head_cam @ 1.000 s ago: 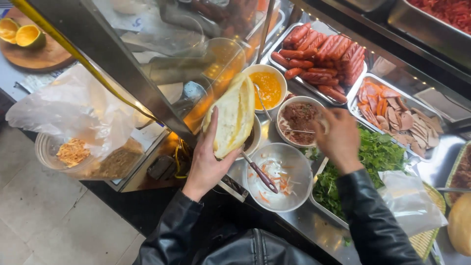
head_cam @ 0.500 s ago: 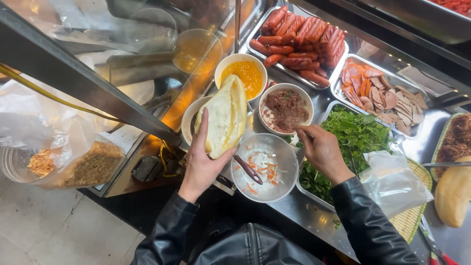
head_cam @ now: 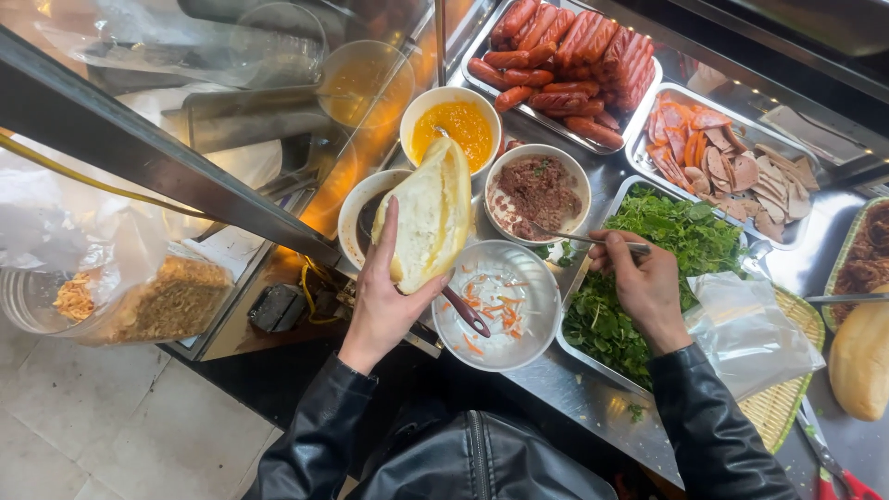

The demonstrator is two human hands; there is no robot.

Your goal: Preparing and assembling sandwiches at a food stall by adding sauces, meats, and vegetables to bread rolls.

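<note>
My left hand (head_cam: 381,301) holds a split baguette (head_cam: 428,218) open side up, above a row of bowls. My right hand (head_cam: 644,282) grips the metal handle of a spoon (head_cam: 579,237) whose tip rests in a white bowl of brown minced pâté (head_cam: 537,193). A steel bowl (head_cam: 505,306) with a few carrot shreds and a red-handled utensil sits just below the bread. Both arms wear black leather sleeves.
A bowl of yellow sauce (head_cam: 451,125), a tray of red sausages (head_cam: 565,60), a tray of sliced cold cuts (head_cam: 732,167) and a tray of green herbs (head_cam: 648,268) fill the steel counter. A second baguette (head_cam: 861,356) lies right, beside a plastic bag (head_cam: 745,333). A glass case stands left.
My right hand came back from the far trays toward me and took hold of the spoon in the pâté bowl. The bread in my left hand stayed almost where it was.
</note>
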